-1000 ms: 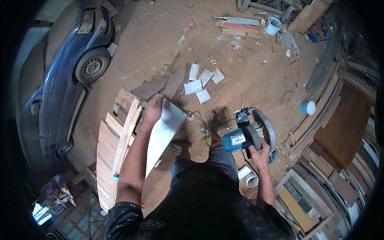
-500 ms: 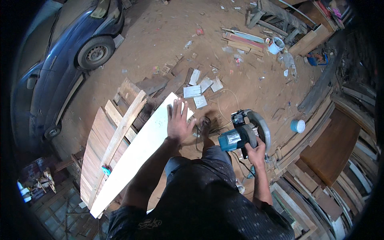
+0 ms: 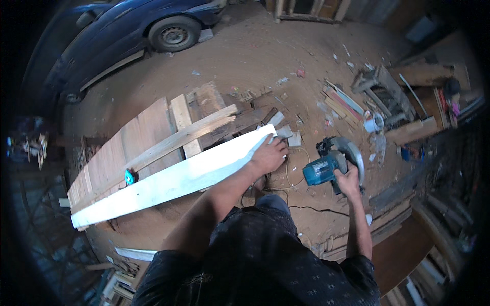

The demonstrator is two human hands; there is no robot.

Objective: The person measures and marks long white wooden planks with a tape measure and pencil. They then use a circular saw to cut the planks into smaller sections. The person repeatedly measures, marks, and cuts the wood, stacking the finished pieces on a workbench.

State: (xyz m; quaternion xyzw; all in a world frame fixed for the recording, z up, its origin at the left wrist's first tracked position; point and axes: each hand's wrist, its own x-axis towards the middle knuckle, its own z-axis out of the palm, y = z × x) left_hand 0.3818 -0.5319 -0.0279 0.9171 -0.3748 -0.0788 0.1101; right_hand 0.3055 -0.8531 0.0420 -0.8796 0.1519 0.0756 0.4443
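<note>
My left hand [image 3: 269, 155] is at the right end of a long white board [image 3: 178, 171], its fingers bent over that end. The board lies slanting across other timber, with its far end at the lower left. In my right hand [image 3: 349, 179] is a teal and black circular saw [image 3: 322, 170], gripped by its rear handle. The saw hangs in the air over the ground, to the right of the board and apart from it. Its curved metal guard faces right, and the blade's edge cannot be made out.
Beside the white board lie wide brown planks [image 3: 127, 137] and a narrow batten [image 3: 178, 140], with a small teal tape measure [image 3: 129, 177] on them. A power cord [image 3: 319, 209] trails below the saw. Offcuts [image 3: 294, 138] litter the ground. A blue car [image 3: 122, 30] stands at the back left.
The view has swung, so the scene sits differently. My left hand has gone from lying flat with spread fingers on the white board to bending round its end. The saw stays in my right hand.
</note>
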